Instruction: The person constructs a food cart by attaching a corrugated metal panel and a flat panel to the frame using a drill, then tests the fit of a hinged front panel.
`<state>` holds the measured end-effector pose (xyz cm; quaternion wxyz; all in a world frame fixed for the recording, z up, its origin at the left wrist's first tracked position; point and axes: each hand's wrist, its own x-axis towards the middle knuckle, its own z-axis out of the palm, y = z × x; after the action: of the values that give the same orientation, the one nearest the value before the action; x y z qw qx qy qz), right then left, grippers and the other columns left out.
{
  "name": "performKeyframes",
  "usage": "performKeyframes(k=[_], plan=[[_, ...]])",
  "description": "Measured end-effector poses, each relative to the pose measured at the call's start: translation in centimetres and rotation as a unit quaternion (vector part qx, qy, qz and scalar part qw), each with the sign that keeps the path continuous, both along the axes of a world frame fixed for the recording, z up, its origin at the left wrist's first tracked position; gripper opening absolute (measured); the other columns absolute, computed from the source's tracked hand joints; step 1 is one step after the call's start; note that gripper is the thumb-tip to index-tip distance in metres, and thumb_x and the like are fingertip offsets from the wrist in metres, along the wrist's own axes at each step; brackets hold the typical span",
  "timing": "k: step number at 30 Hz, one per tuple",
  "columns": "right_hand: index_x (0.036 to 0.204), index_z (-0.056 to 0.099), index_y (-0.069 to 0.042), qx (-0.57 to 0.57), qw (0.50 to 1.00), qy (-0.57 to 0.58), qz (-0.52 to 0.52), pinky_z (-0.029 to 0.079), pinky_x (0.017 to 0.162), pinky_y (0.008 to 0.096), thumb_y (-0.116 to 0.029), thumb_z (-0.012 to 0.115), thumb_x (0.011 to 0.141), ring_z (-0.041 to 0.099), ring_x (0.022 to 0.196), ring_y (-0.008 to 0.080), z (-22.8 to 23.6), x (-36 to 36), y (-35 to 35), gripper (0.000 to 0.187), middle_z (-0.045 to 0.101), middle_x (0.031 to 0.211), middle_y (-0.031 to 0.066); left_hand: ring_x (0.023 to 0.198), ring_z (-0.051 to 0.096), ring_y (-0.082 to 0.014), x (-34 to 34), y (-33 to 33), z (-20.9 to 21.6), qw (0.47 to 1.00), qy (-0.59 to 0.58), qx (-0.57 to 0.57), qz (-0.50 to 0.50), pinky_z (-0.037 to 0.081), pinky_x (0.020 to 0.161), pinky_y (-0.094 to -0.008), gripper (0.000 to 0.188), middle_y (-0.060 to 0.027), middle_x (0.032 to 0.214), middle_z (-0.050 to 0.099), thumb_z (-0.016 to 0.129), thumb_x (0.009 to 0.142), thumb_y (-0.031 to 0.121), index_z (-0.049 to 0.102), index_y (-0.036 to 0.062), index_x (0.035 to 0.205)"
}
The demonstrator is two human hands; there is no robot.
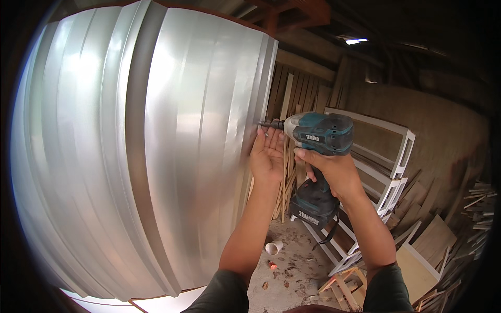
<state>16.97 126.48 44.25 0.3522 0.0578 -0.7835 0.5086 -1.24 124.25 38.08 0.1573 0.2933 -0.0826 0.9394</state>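
Note:
My right hand point(331, 169) is wrapped round the grip of a teal and black cordless impact driver point(318, 134), held level with its nose pointing left. The driver's black socket bit point(272, 124) reaches the right edge of an upright ribbed metal sheet point(180, 156). Just under the bit is my left hand point(269, 156), palm up, with thumb and fingers curled in by the bit's tip. A small screw point(267, 134) shows between those fingers. The tip's exact contact with the sheet is too small to make out.
White frames point(376, 148) stand behind the driver, with wooden strips point(286, 177) leaning beside them. On the dirt floor lie a white cup-like container point(273, 248) and a small orange object point(272, 265). Boards point(433, 242) and stacked slats point(480, 203) lie at right.

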Motion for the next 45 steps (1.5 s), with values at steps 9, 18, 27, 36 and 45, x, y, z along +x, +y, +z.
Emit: performKeyframes(k=[9, 18, 27, 36, 45], plan=[[0.101, 0.064, -0.002, 0.216, 0.966, 0.095, -0.105, 0.050, 0.065, 0.0273, -0.013, 0.082, 0.081, 0.059, 0.072, 0.0091, -1.0, -1.0, 0.8, 0.030, 0.066, 0.084, 0.0009, 0.117, 0.060, -0.0252, 0.5, -0.6, 0.4, 0.999, 0.027, 0.014, -0.016, 0.047, 0.105, -0.0367, 0.030, -0.0169, 0.125, 0.063, 0.048, 0.105, 0.023, 0.055, -0.0014, 0.121], [0.103, 0.066, 0.002, 0.339, 0.925, 0.091, -0.142, 0.052, 0.078, 0.0319, -0.010, 0.081, 0.077, 0.067, 0.081, 0.0159, 1.6, 0.1, -2.4, 0.033, 0.073, 0.090, 0.0124, 0.111, 0.062, -0.0234, 0.6, -0.6, 0.2, 0.998, -0.018, 0.025, -0.047, 0.049, 0.100, -0.0349, 0.025, -0.0160, 0.119, 0.064, 0.052, 0.104, 0.024, 0.057, 0.0020, 0.113], [0.104, 0.065, 0.002, 0.414, 0.894, 0.056, -0.161, 0.052, 0.080, 0.0320, -0.009, 0.080, 0.077, 0.067, 0.084, 0.0166, 3.8, 0.0, -5.4, 0.033, 0.073, 0.092, 0.0113, 0.106, 0.062, -0.0241, 0.3, -0.3, 0.1, 0.994, -0.041, 0.053, -0.085, 0.052, 0.096, -0.0363, 0.029, -0.0143, 0.113, 0.062, 0.060, 0.100, 0.024, 0.055, -0.0002, 0.115], [0.101, 0.065, 0.000, 0.182, 0.961, 0.005, -0.208, 0.042, 0.051, 0.0240, -0.011, 0.079, 0.083, 0.055, 0.060, 0.0092, -0.6, -0.7, -2.8, 0.025, 0.065, 0.079, 0.0030, 0.108, 0.061, -0.0242, 0.8, -1.6, 0.5, 0.991, -0.056, 0.030, -0.119, 0.051, 0.096, -0.0358, 0.032, -0.0165, 0.120, 0.062, 0.053, 0.103, 0.024, 0.055, -0.0016, 0.122], [0.101, 0.064, 0.000, 0.060, 0.986, 0.071, -0.141, 0.043, 0.053, 0.0251, -0.010, 0.076, 0.086, 0.054, 0.058, 0.0111, -3.6, -2.7, -1.7, 0.022, 0.065, 0.081, 0.0055, 0.123, 0.057, -0.0276, 0.6, -1.6, 0.5, 0.996, 0.007, 0.036, -0.078, 0.044, 0.107, -0.0386, 0.035, -0.0193, 0.130, 0.060, 0.050, 0.104, 0.027, 0.051, -0.0014, 0.124]])
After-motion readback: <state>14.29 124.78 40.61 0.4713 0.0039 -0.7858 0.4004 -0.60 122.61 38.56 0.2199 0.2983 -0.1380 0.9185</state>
